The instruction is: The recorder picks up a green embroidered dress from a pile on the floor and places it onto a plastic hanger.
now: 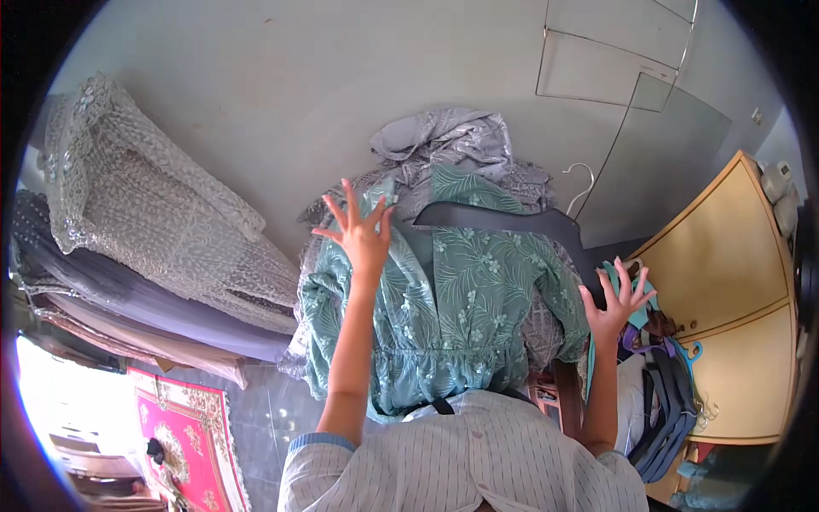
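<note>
A green garment with a leaf and flower print (470, 294) lies spread before me on a heap of grey patterned fabric (441, 137). My left hand (361, 233) is raised over the garment's left shoulder, fingers spread, holding nothing. Across the right side of the garment lies a black clothes hanger (499, 216) with a metal hook. Its right arm runs down beside my right hand (617, 297), whose fingers are spread too; whether the palm touches the hanger I cannot tell.
At left hang a silvery lace garment (173, 224) and purple-grey gowns (147, 301). A wooden cabinet (723, 256) stands at right, with several dark hangers (665, 409) beside it. Wire racks (608, 48) are at upper right. A red patterned rug (192, 441) lies on the floor at lower left.
</note>
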`<state>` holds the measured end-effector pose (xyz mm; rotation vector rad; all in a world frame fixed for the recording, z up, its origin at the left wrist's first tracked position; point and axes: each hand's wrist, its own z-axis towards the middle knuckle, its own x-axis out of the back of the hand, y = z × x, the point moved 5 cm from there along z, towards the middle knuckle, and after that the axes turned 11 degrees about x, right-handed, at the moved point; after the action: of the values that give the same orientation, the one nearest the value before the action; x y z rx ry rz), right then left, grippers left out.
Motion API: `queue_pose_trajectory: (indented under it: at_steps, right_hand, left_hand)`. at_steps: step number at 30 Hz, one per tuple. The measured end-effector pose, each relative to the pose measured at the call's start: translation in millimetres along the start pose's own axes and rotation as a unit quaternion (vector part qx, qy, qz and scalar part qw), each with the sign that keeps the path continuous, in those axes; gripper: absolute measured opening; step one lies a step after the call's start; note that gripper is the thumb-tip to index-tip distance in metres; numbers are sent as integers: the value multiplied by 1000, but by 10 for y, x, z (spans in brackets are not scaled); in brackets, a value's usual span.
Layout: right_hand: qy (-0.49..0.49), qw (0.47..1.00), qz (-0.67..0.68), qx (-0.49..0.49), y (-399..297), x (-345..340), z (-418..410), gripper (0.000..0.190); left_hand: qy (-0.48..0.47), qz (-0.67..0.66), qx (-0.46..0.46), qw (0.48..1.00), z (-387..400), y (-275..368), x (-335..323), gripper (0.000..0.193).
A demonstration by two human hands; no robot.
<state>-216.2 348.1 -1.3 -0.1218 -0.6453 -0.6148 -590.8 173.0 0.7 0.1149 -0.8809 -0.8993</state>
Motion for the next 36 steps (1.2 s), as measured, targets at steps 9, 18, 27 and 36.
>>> queue_pose_trajectory:
  at_steps: [9, 18, 27, 36]
  right_hand:
    - [17, 997, 57, 46, -169, -302, 168, 29]
    - [26, 994, 92, 48, -378, -508, 310, 31]
    - [30, 990, 131, 50, -742, -707, 508, 33]
    - [1, 988, 144, 50, -908, -807, 649, 32]
  left_hand:
    - [22, 31, 33, 999, -34, -301, 472, 23]
    - [36, 12, 19, 999, 9, -179, 637, 21]
    - [15, -12, -10, 1000, 71, 229, 506, 19]
    - [23, -41, 7, 999, 159, 275, 508, 18]
